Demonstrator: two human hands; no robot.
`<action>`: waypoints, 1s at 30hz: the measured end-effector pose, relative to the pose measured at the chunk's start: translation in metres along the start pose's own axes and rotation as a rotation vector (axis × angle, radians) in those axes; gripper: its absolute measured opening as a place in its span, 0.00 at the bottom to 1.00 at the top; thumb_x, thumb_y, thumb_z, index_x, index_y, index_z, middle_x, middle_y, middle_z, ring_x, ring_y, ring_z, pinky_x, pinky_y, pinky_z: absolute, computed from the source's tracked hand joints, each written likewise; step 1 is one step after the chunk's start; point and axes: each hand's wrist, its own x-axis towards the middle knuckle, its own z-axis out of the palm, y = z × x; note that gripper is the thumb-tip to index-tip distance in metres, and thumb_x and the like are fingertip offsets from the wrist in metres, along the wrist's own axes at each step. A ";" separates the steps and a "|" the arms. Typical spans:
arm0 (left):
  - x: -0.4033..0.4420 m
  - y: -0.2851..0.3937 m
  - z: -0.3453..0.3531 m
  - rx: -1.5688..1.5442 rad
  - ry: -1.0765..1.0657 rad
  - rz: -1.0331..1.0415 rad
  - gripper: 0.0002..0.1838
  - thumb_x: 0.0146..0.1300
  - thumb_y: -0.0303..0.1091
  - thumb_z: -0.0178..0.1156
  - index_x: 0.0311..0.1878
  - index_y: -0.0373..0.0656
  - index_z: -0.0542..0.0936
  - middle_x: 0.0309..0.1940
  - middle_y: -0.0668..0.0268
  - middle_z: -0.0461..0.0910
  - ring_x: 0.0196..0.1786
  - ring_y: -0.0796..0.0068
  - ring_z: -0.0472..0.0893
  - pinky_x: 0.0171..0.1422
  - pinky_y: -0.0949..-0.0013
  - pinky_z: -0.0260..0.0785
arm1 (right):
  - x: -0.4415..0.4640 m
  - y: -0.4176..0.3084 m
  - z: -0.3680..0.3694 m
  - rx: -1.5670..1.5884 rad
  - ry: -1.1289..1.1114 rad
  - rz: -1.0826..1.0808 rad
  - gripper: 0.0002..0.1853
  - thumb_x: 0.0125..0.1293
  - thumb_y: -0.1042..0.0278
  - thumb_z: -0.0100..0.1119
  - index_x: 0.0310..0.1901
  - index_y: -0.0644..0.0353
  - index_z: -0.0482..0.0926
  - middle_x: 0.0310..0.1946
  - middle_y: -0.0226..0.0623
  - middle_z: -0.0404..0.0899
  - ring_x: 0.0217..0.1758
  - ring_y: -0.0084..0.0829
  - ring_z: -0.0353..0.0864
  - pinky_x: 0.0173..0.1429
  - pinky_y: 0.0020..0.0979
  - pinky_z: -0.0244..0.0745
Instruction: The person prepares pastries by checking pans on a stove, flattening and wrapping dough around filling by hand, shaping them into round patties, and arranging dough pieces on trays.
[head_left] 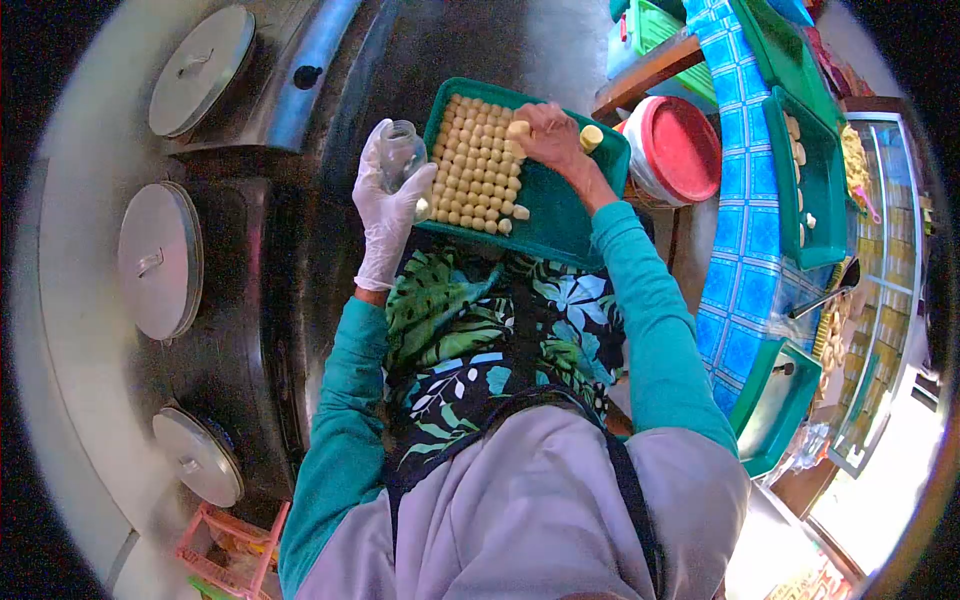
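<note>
My left hand (385, 190), in a white glove, holds a clear jar (403, 152) beside the left edge of a green tray (570, 225). Rows of small round pale dough balls (475, 165) fill the tray's left part, with a few whiter pieces (505, 226) at their near edge. Over the tray, my bare right hand (550, 135) has its fingers closed around a small pale yellow item (518, 130). A similar yellow piece (591, 137) stands by the tray's far right edge, just beyond that hand.
Round metal lids (160, 260) lie along the left on dark surfaces. At the right are a red-lidded bucket (684, 150) and a table with a blue checked cloth (735, 250), bearing green trays (822, 190). A pink basket (232, 555) sits at the lower left.
</note>
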 end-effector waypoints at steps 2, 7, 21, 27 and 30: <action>-0.003 -0.002 0.001 -0.028 -0.008 -0.020 0.40 0.50 0.22 0.71 0.67 0.40 0.65 0.56 0.60 0.74 0.56 0.69 0.76 0.60 0.66 0.72 | -0.005 0.000 -0.009 -0.062 -0.097 -0.151 0.11 0.48 0.63 0.61 0.35 0.54 0.78 0.33 0.38 0.79 0.42 0.44 0.75 0.44 0.45 0.76; -0.009 0.000 0.007 -0.019 -0.020 -0.036 0.40 0.50 0.22 0.71 0.67 0.41 0.65 0.57 0.61 0.74 0.56 0.69 0.76 0.60 0.66 0.72 | -0.002 -0.003 0.002 -0.104 -0.063 -0.114 0.10 0.48 0.62 0.61 0.33 0.53 0.79 0.31 0.39 0.79 0.42 0.43 0.75 0.42 0.43 0.75; -0.007 0.009 0.010 -0.066 0.012 -0.090 0.36 0.53 0.17 0.66 0.67 0.37 0.65 0.60 0.59 0.73 0.59 0.69 0.75 0.64 0.66 0.68 | -0.007 0.024 0.013 0.084 -0.254 -0.215 0.09 0.52 0.63 0.60 0.34 0.55 0.82 0.34 0.40 0.82 0.39 0.42 0.80 0.43 0.46 0.75; -0.009 0.001 0.015 -0.047 -0.028 -0.066 0.37 0.54 0.17 0.65 0.68 0.38 0.65 0.62 0.61 0.72 0.60 0.71 0.74 0.65 0.67 0.67 | -0.008 -0.014 -0.016 -0.296 -0.341 -0.313 0.07 0.46 0.67 0.59 0.31 0.53 0.77 0.35 0.37 0.74 0.46 0.41 0.72 0.42 0.41 0.69; -0.010 0.002 0.014 -0.126 -0.025 -0.099 0.37 0.55 0.15 0.64 0.69 0.39 0.65 0.63 0.62 0.71 0.62 0.71 0.73 0.65 0.68 0.66 | -0.019 0.009 0.016 -0.238 -0.172 -0.562 0.12 0.52 0.64 0.57 0.39 0.58 0.78 0.45 0.46 0.75 0.52 0.46 0.72 0.50 0.54 0.68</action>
